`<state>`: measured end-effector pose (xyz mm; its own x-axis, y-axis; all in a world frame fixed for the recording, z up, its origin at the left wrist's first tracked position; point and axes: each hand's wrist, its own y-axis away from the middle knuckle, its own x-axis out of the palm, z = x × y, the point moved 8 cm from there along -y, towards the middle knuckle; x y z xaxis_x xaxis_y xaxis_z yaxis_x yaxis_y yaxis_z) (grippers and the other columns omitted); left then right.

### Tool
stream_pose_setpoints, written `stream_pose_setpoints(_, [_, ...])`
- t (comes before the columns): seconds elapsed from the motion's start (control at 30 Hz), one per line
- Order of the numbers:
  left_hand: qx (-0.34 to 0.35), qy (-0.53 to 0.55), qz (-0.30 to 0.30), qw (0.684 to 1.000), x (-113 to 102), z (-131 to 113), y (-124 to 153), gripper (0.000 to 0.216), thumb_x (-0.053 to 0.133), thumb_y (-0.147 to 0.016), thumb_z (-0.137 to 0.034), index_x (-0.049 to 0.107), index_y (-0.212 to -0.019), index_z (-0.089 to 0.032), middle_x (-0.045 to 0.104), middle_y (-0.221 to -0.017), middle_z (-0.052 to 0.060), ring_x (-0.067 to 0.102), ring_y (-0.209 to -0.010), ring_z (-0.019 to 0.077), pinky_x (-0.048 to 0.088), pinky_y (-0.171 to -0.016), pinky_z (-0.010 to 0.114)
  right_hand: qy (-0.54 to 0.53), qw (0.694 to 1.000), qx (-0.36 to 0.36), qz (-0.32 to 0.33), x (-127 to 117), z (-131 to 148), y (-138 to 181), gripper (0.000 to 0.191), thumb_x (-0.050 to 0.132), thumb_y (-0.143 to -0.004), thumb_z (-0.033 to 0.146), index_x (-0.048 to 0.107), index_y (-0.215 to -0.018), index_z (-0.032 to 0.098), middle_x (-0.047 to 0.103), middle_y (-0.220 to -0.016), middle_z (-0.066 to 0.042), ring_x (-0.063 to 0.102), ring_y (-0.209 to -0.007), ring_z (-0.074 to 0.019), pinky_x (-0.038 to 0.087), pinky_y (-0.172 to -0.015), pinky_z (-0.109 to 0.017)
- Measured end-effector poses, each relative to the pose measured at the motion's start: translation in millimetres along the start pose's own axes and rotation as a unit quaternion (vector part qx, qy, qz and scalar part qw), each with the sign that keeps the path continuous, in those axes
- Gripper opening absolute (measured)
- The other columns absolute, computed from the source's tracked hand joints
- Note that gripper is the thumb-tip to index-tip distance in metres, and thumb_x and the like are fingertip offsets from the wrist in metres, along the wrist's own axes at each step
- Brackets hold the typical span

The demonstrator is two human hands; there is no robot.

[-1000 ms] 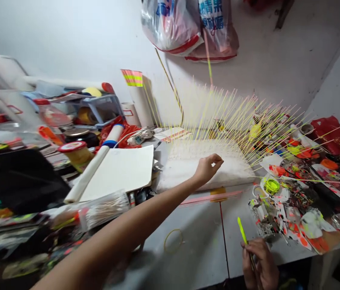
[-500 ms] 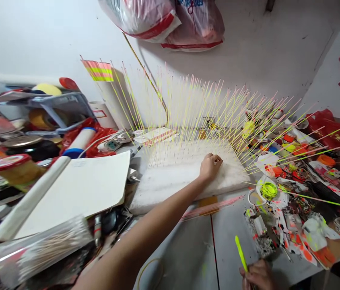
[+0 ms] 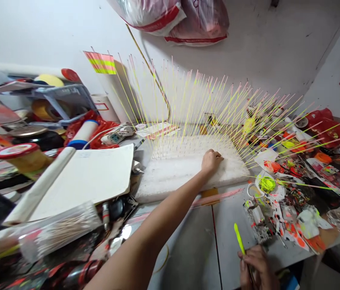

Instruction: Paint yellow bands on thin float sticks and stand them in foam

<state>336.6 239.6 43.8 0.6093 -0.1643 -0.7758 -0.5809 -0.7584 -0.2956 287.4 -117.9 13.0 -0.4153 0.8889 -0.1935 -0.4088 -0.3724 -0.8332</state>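
Our right hand [image 3: 257,268] has a neon yellow stick [image 3: 239,239] clamped between its fingers near the lower end. The stick's long axis tilts up and slightly left, tip pointing toward the white foam block [image 3: 170,181], over the grey table [image 3: 188,245], just left of the paint-spattered scraps [image 3: 274,209]. Our left hand [image 3: 211,162] rests on the foam block, fingers curled together, at the foot of the rows of thin yellow and pink sticks [image 3: 200,104]. Those stand in the block, fanning outward toward the wall.
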Motion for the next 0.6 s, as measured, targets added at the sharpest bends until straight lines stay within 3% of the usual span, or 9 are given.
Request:
stream_pose_setpoints(0.13, [0.005,-0.018,-0.028,0.999,-19.6,-14.0,29.2,0.014,0.065,-0.088,-0.025,0.067,-0.098,-0.016,0.066,-0.107,0.013,0.063,-0.103,0.0254,0.049,-0.089,0.039,-0.038,0.999,0.027,-0.026,-7.6,3.4,-4.8,0.011,0.054,-0.095,0.017,0.063,-0.097,0.022,0.067,-0.073,-0.001,0.064,-0.066,-0.0166,0.054,-0.062,-0.028])
stream_pose_setpoints(0.23, [0.041,-0.038,-0.032,0.998,-33.9,-30.2,77.8,0.009,0.063,-0.088,-0.022,0.067,-0.095,-0.019,0.067,-0.107,0.011,0.060,-0.109,0.0270,0.045,-0.093,0.041,-0.043,0.992,0.115,-0.027,-21.8,-12.7,-3.7,0.011,0.056,-0.097,0.028,0.062,-0.094,0.020,0.061,-0.072,-0.001,0.060,-0.063,-0.0151,0.052,-0.058,-0.026])
stream_pose_setpoints(0.33, [0.085,-0.057,0.000,0.995,-45.4,-36.1,135.5,0.005,0.062,-0.087,-0.020,0.067,-0.085,-0.022,0.069,-0.093,0.006,0.062,-0.098,0.0234,0.044,-0.090,0.038,-0.021,0.983,0.178,-0.047,-49.9,-34.9,-12.6,0.019,0.064,-0.093,0.037,0.062,-0.090,0.019,0.062,-0.079,-0.003,0.062,-0.063,-0.0141,0.051,-0.056,-0.024])
stream_pose_setpoints(0.47, [0.088,-0.112,0.013,0.990,-70.4,-1.3,188.0,0.011,0.060,-0.086,-0.025,0.069,-0.092,-0.022,0.071,-0.101,0.010,0.062,-0.101,0.0278,0.045,-0.085,0.040,0.076,0.972,0.210,-0.072,-96.6,-68.8,-58.5,0.032,0.074,-0.083,0.048,0.064,-0.087,0.018,0.068,-0.075,-0.004,0.065,-0.062,-0.0167,0.052,-0.057,-0.025])
stream_pose_setpoints(0.6, [0.029,-0.178,0.007,0.984,-89.9,60.7,196.9,0.026,0.051,-0.089,-0.036,0.071,-0.100,-0.024,0.072,-0.105,0.011,0.063,-0.102,0.0323,0.046,-0.074,0.040,0.129,0.964,0.232,-0.011,-115.2,-109.0,-122.4,0.038,0.069,-0.084,0.056,0.068,-0.092,0.019,0.074,-0.082,-0.007,0.072,-0.074,-0.0226,0.057,-0.066,-0.031])
